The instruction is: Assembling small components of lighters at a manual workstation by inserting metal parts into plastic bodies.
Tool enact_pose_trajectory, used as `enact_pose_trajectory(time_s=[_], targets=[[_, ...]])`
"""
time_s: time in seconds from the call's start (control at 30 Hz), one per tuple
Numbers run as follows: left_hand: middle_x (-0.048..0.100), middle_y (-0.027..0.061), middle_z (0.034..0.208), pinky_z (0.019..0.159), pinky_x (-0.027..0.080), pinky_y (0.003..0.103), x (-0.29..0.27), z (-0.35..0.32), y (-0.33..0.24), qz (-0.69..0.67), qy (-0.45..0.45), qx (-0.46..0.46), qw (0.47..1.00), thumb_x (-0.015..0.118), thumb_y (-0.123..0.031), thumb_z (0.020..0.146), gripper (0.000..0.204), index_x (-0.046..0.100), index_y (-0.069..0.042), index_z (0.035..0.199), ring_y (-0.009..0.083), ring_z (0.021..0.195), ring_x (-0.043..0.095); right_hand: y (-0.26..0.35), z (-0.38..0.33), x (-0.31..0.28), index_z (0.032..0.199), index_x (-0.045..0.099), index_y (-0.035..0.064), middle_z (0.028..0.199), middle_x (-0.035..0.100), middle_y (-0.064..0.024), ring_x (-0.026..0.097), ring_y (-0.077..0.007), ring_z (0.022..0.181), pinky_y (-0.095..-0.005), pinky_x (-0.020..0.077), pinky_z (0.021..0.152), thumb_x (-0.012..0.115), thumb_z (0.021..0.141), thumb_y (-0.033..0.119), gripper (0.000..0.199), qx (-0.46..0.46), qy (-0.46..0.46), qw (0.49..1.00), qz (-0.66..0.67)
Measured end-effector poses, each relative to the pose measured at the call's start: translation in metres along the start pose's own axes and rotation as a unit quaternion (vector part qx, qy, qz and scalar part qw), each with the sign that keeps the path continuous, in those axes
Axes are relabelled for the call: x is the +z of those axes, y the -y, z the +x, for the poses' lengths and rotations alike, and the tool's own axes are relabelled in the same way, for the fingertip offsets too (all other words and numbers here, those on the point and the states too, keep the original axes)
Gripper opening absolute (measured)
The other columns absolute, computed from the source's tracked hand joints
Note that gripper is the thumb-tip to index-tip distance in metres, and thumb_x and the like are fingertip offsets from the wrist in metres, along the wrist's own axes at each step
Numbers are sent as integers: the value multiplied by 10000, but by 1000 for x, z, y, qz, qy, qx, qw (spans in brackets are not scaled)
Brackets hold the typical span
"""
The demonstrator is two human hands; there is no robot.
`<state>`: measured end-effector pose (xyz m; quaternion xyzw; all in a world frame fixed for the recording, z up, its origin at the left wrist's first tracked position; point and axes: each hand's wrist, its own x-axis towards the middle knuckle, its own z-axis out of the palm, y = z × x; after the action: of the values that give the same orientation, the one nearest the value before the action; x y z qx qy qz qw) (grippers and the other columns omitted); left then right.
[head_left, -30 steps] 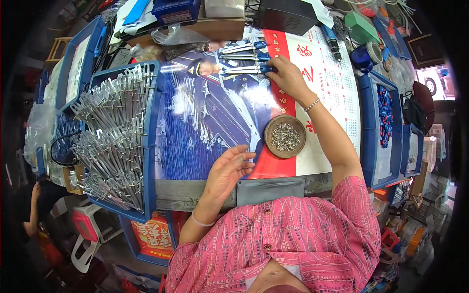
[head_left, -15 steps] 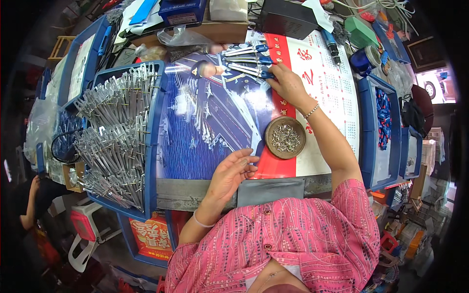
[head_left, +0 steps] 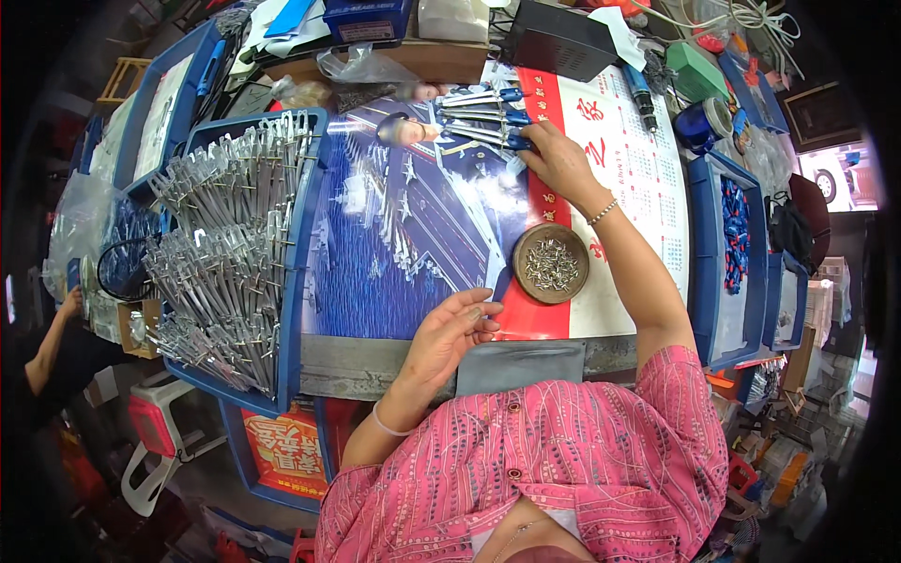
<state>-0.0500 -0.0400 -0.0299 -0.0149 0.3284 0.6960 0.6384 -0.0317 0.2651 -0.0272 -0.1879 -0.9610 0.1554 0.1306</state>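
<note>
My right hand (head_left: pixel 567 171) reaches to the far middle of the table. Its thumb and fingers are closed at the blue end of a slim silver tool (head_left: pixel 488 138), the nearest of several in a fanned row. Their pale shafts point left; the exact kind is unclear. My left hand (head_left: pixel 449 336) hovers over the near edge of the poster, fingers curled and thumb against them. Whatever it may hold is hidden. A round brown bowl (head_left: pixel 520 281) of small silver rivet-like pins (head_left: pixel 552 266) stands between my forearms.
A large blue tray (head_left: pixel 293 314) at left holds many metal rods with clear ends. A blue bin (head_left: pixel 710 310) at right contains red-and-blue parts (head_left: pixel 735 225). Along the back are a black box (head_left: pixel 560 39) and a blue powered screwdriver (head_left: pixel 640 94). Another person's arm (head_left: pixel 49 342) shows far left.
The whole view has shifted slightly. My right hand remains at the blue-ended tool, and my left hand keeps almost the same pose. The other person's arm at far left has risen.
</note>
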Motion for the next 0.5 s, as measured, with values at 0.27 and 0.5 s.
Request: enact_pose_trajectory(time_s=[0.27, 0.5], targets=[[570, 124, 1083, 807, 472, 320, 9, -24, -12, 32, -19, 43, 998, 484, -133, 893, 323, 447, 10, 1180, 170, 913, 582, 7, -7, -4, 1055, 519, 41, 1036, 550, -130, 608, -263, 827, -333, 486, 675, 602, 776, 83, 294, -8, -58, 996, 68], [563, 106, 1056, 825, 438, 285, -9, -57, -23, 198, -52, 178, 962, 474, -134, 895, 355, 418, 26, 1208, 163, 905, 554, 77, -21, -37, 911, 545, -16, 821, 544, -136, 521, -242, 623, -321, 421, 583, 580, 793, 74, 152, -48, 16, 990, 129]])
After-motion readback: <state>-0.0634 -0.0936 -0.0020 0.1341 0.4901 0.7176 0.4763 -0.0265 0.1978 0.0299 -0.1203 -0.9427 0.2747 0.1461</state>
